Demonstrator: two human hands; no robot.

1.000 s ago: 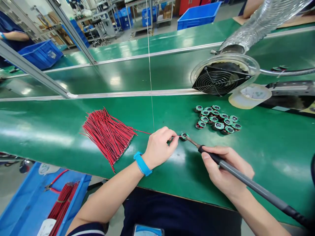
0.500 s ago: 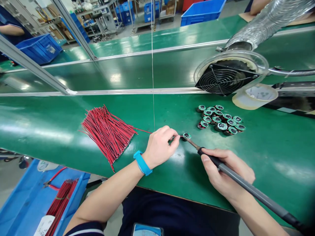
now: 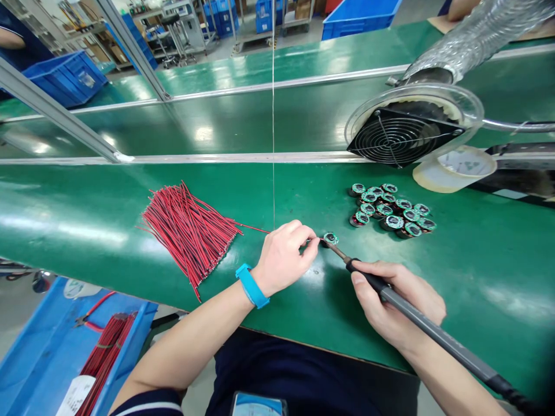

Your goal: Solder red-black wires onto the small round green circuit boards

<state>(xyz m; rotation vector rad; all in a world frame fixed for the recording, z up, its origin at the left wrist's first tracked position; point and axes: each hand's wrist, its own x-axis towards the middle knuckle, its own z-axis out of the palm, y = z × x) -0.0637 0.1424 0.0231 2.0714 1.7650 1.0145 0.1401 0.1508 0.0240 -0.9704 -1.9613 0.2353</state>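
My left hand (image 3: 286, 260) is clenched in a tight pinch around a thin wire (image 3: 313, 240), its end reaching the small round circuit board (image 3: 330, 238) that sits on the green counter (image 3: 477, 277) between my hands. I'd say the pinch is what keeps that fine end steady. My right hand (image 3: 396, 306) grasps the soldering iron (image 3: 433, 329) like a pen, which lets me place its tip precisely at the near edge of the board.

Beyond that board to the right, a heap of matching boards (image 3: 388, 208) lies within easy reach. To its left, past my left hand, is a loose bundle of red-and-black wires (image 3: 188, 237). Farther back from the board, a ducted extraction fan (image 3: 401, 136) faces the work, probably to draw fumes away.
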